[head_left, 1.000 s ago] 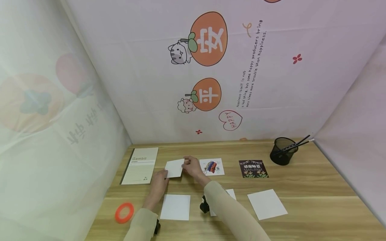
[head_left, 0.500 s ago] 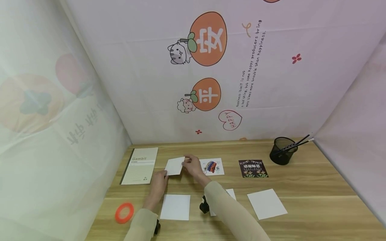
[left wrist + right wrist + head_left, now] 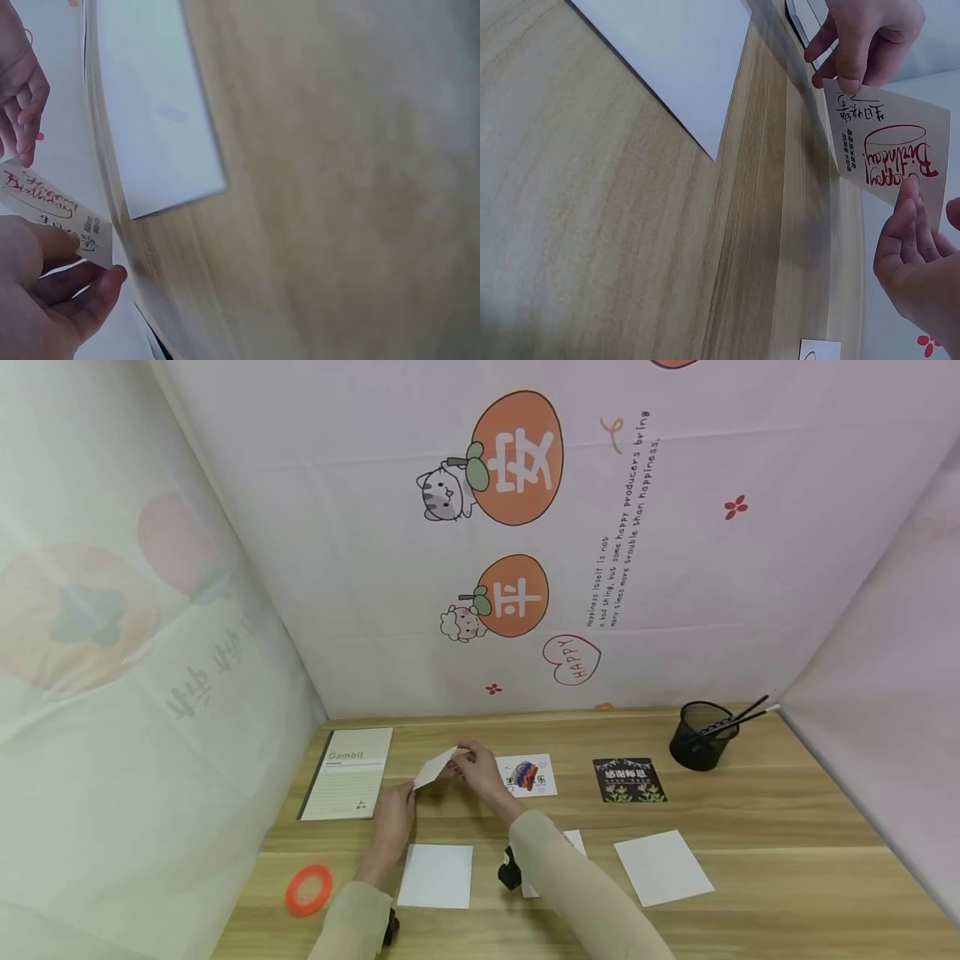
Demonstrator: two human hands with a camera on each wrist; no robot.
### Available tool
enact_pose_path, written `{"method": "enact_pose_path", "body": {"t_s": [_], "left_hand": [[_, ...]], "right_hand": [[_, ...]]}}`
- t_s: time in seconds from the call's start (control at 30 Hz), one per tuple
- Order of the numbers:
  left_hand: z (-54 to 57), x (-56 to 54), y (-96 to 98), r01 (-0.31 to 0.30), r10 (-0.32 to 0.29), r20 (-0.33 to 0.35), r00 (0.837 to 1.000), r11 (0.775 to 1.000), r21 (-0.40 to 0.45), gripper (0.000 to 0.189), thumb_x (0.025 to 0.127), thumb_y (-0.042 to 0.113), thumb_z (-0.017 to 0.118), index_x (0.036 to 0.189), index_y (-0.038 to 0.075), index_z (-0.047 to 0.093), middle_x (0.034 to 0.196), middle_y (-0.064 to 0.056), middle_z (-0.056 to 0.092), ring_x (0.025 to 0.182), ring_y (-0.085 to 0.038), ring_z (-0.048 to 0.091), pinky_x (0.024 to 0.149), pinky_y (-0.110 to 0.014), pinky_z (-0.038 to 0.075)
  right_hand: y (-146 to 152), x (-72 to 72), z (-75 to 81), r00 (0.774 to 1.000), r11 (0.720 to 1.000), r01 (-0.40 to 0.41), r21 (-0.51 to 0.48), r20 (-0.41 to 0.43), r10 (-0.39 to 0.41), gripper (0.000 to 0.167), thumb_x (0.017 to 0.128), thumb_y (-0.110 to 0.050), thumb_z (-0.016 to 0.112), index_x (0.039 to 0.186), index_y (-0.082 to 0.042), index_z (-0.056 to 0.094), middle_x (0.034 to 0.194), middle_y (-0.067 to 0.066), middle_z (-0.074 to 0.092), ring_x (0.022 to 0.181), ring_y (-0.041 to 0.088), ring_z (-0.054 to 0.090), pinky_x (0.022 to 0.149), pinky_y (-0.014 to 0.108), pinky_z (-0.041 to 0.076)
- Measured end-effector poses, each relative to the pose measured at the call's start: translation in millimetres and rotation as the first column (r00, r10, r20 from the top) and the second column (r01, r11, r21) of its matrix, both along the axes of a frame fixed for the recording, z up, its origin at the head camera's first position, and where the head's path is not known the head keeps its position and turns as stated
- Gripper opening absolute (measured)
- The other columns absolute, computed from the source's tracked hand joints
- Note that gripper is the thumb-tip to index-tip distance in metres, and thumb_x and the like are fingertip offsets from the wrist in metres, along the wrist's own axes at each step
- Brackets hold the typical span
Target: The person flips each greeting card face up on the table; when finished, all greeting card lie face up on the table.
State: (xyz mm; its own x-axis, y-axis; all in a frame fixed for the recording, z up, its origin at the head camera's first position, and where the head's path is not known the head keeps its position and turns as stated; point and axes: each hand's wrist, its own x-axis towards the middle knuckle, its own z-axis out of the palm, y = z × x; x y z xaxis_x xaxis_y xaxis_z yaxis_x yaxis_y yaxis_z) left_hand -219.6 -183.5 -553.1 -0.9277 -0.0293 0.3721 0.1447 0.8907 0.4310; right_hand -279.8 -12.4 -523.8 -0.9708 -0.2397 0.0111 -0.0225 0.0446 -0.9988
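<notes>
A birthday card (image 3: 435,767) is held tilted above the back of the table, its plain white side towards the head camera. Red "Happy Birthday" lettering shows on the card's other side (image 3: 889,142) in the right wrist view. My left hand (image 3: 395,822) pinches its near left corner between thumb and fingers. At the opposite far right corner, my right hand (image 3: 482,781) holds the card, with fingertips (image 3: 909,189) against the printed face. Just right of that hand lies a white card with a colourful drawing (image 3: 531,775).
A Gambit notebook (image 3: 348,774) lies left, an orange-red ring (image 3: 308,890) nearer. White square sheets (image 3: 436,877) (image 3: 664,868) lie in front, another partly under the right sleeve (image 3: 573,885). A dark floral card (image 3: 629,780) and black mesh pen holder (image 3: 702,737) stand right.
The card has tilted more steeply, so its white side now looks narrower from the head. Its near edge has risen slightly. Both hands have shifted only a little and keep their hold.
</notes>
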Motion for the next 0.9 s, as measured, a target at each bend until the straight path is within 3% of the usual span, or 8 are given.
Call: {"method": "enact_pose_path", "body": {"t_s": [0.13,0.33,0.47,0.67,0.77,0.9], "left_hand": [[0.0,0.0,-0.3,-0.016,0.015,0.013,1.000,0.999,0.051,0.014,0.089,-0.004,0.062,0.101,-0.008,0.068,0.088,-0.021,0.070,0.076,-0.028,0.069,0.063,-0.031,0.059],[-0.8,0.5,0.3,-0.031,0.025,0.040,0.999,0.987,0.155,0.015,0.089,-0.003,0.062,0.101,-0.008,0.068,0.086,-0.020,0.069,0.064,-0.017,0.061,0.052,-0.024,0.053],[1.5,1.5,1.6,-0.047,0.031,0.064,0.997,0.962,0.268,0.015,0.089,-0.002,0.061,0.101,-0.009,0.068,0.087,-0.021,0.069,0.060,-0.015,0.057,0.048,-0.023,0.049],[3.9,0.1,3.7,-0.068,0.035,0.096,0.995,0.927,0.368,0.016,0.089,0.001,0.063,0.102,-0.006,0.069,0.093,-0.020,0.071,0.067,-0.017,0.061,0.054,-0.026,0.052],[2.5,-2.1,3.5,-0.073,0.016,0.135,0.991,0.899,0.433,0.017,0.090,0.005,0.063,0.103,-0.004,0.070,0.092,-0.016,0.071,0.069,-0.018,0.064,0.056,-0.025,0.053],[0.1,-3.7,2.6,-0.063,-0.050,0.179,0.983,0.818,0.572,0.019,0.092,0.006,0.061,0.105,-0.006,0.069,0.088,-0.016,0.071,0.071,-0.020,0.068,0.057,-0.025,0.056]], "right_hand": [[-1.4,0.0,-2.3,1.000,1.000,-0.011,-0.008,0.023,0.011,0.038,0.101,-0.007,0.045,0.138,0.005,0.044,0.107,0.030,0.063,0.098,0.046,0.062,0.085,0.054,0.052],[-4.2,-1.0,-7.6,0.999,0.996,-0.019,0.089,0.051,0.015,0.038,0.099,-0.005,0.047,0.134,0.008,0.047,0.108,0.029,0.063,0.098,0.042,0.063,0.086,0.046,0.054],[-5.0,-0.6,-11.0,0.994,0.987,-0.064,0.147,0.101,0.049,0.042,0.097,-0.008,0.048,0.136,0.008,0.046,0.108,0.024,0.066,0.098,0.036,0.065,0.085,0.041,0.055],[-6.0,1.5,-11.7,0.989,0.976,-0.084,0.202,0.134,0.057,0.049,0.097,-0.012,0.050,0.141,0.006,0.039,0.110,0.021,0.066,0.097,0.034,0.065,0.081,0.041,0.056],[-6.5,2.4,-11.6,0.988,0.977,-0.077,0.197,0.150,0.047,0.052,0.097,-0.014,0.051,0.142,0.007,0.036,0.110,0.021,0.065,0.097,0.035,0.065,0.082,0.042,0.056],[-7.3,2.2,-14.8,0.986,0.980,-0.064,0.186,0.163,0.033,0.052,0.096,-0.012,0.050,0.141,0.008,0.036,0.108,0.020,0.067,0.095,0.033,0.067,0.081,0.041,0.056]]}}
